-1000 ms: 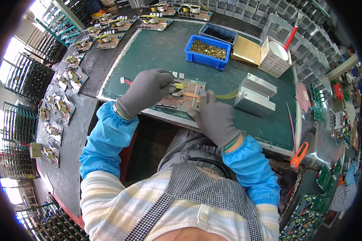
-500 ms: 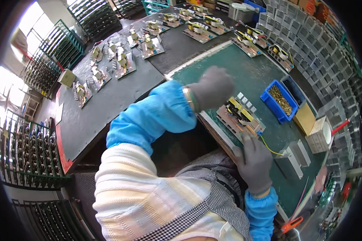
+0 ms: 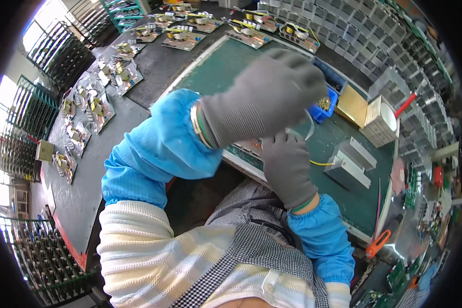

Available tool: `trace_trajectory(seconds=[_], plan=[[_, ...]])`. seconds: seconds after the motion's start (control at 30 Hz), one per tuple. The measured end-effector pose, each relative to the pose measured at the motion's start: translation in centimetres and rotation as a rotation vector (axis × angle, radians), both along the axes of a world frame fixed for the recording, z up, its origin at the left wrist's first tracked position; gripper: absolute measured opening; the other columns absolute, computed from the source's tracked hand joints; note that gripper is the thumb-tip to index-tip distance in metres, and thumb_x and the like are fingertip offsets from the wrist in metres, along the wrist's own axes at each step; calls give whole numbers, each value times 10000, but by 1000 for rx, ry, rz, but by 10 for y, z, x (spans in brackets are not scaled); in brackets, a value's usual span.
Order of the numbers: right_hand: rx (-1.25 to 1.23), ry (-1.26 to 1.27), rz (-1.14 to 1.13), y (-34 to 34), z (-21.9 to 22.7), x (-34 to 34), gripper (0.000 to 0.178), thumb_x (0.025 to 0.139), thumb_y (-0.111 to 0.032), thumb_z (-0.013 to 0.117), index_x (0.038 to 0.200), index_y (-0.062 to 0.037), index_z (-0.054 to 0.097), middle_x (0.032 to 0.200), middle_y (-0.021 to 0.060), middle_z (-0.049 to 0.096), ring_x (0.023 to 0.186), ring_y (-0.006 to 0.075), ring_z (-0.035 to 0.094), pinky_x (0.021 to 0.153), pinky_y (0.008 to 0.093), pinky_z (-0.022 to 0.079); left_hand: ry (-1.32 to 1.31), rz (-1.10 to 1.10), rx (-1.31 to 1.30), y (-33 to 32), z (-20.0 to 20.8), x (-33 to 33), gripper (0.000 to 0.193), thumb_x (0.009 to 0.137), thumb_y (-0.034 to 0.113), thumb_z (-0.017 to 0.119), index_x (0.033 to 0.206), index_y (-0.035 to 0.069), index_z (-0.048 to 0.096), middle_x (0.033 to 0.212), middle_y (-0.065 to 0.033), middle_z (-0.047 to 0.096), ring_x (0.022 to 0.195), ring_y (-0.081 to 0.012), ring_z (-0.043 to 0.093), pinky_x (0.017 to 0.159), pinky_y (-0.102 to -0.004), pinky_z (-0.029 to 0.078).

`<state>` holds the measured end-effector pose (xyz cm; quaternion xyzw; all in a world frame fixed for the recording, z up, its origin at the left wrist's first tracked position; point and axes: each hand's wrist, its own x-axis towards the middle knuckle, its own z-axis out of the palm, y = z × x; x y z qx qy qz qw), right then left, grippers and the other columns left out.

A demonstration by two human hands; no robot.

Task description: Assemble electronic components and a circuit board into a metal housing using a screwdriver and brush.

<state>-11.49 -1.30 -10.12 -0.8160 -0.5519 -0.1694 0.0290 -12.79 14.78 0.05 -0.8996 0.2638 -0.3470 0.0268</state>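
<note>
The green-topped desk (image 3: 220, 66) stretches out below. Over it hangs the gloved left hand (image 3: 277, 92), fingers loosely extended; I cannot tell whether its grip (blurred here) has hold of anything. The gloved right hand (image 3: 290, 169) is nearer, fingertips hidden, its grip equally unclear. To its right stands a metal channel (image 3: 351, 161); farther, a blue bin (image 3: 323, 114). A strip of circuit board (image 3: 249, 149) shows at the near edge, left of the right hand.

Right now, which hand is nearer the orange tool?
Right. The right hand is ahead and left of the orange tool; the left hand is raised, farther off in that direction.
</note>
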Motion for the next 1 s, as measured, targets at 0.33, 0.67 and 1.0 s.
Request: trace_trajectory(seconds=[0.33, 0.67, 1.0], plan=[[338, 617, -118, 12, -1, 17, 338, 1024, -337, 565, 1131, -19, 601, 907, 182, 682, 790, 381, 702, 638, 468, 560, 1151, 130, -561, 104, -83, -38, 546, 999, 403, 639, 1390, 35, 533, 1001, -159, 705, 884, -298, 682, 793, -401, 543], [45, 748, -213, 21, -2, 23, 458, 962, -469, 631, 1094, -30, 612, 800, 162, 709, 768, 348, 726, 662, 451, 564, 1349, 129, -505, 93, -75, -31, 590, 922, 357, 732, 1382, 53, 521, 949, -171, 709, 835, -287, 700, 761, -401, 537], [270, 587, -46, 26, -7, 21, 426, 959, -434, 632, 1083, -27, 618, 787, 187, 705, 710, 388, 703, 624, 483, 546, 755, 267, -174, 94, -105, -45, 482, 803, 444, 789, 1097, 102, 621, 760, -148, 651, 781, -385, 671, 711, -494, 510]])
